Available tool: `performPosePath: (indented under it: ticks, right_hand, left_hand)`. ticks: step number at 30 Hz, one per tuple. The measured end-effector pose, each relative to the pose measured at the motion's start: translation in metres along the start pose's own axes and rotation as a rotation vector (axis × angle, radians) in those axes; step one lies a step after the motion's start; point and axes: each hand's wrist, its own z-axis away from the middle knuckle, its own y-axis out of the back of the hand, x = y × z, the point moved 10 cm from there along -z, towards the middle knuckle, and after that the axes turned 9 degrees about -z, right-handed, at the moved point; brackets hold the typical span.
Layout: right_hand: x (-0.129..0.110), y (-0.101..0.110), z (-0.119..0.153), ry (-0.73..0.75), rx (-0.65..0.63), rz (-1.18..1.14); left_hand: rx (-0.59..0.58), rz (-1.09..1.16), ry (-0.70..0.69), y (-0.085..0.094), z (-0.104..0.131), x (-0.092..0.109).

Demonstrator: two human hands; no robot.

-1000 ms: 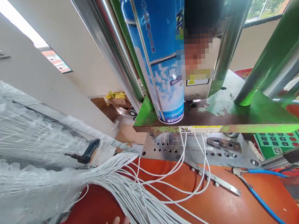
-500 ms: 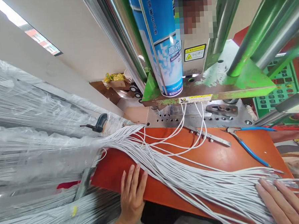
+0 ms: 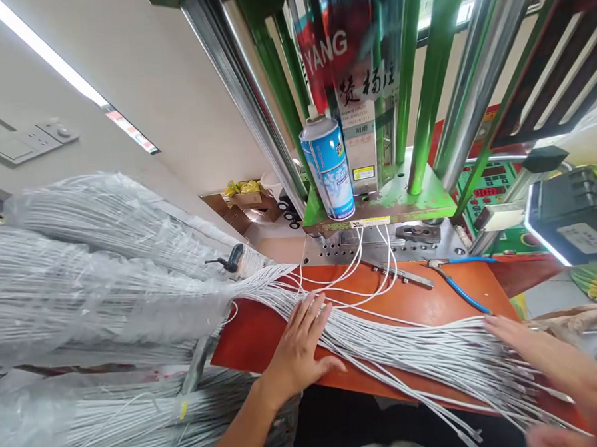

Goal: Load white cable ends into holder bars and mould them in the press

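Note:
A wide bundle of white cables point(image 3: 384, 336) runs across the orange-red table top, with small connectors at its right end. Lying with fingers outstretched on the bundle's left part is my left hand point(image 3: 307, 336), its thumb apart. My right hand point(image 3: 556, 363), slightly blurred, is beside the connector ends with its fingers extended along the far side and nothing gripped between them. Several cables loop up from the bundle into the green press point(image 3: 378, 209). Whether the right fingertips touch the cables I cannot tell.
Blue-handled pliers point(image 3: 459, 288) and a metal bar point(image 3: 404, 273) lie behind the bundle. A blue spray can point(image 3: 329, 168) stands on the press plate. Plastic-wrapped cable bundles point(image 3: 96, 281) fill the left side. A lamp point(image 3: 573, 216) juts in at the right.
My left hand has moved from the table's front edge onto the cables. My right hand has shifted to the far side of the connector ends. The view has tilted up and pulled back.

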Motion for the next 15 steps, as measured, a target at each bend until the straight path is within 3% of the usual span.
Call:
performPosePath:
  ticks: [2,5,9,12,15]
  right_hand:
    - [-0.013,-0.014,-0.042,-0.018,-0.122,-0.022]
    - [-0.048,-0.068,-0.096,-0.207,-0.356,-0.121]
    - [-0.098,-0.136,-0.127,-0.274,-0.542,-0.257]
    - [-0.098,-0.154,-0.131,-0.245,-0.619,-0.443]
    - [-0.075,-0.154,-0.132,-0.253,-0.657,-0.637]
  left_hand:
    - [-0.037,0.054,-0.019,0.001,-0.034,-0.01]
    - [-0.123,0.118,-0.003,-0.007,-0.074,-0.017]
    - [-0.125,0.12,0.095,-0.012,-0.091,-0.018]
    - [-0.083,0.179,0.174,-0.01,-0.088,-0.025]
    - [-0.052,0.312,0.221,-0.006,-0.084,-0.034]
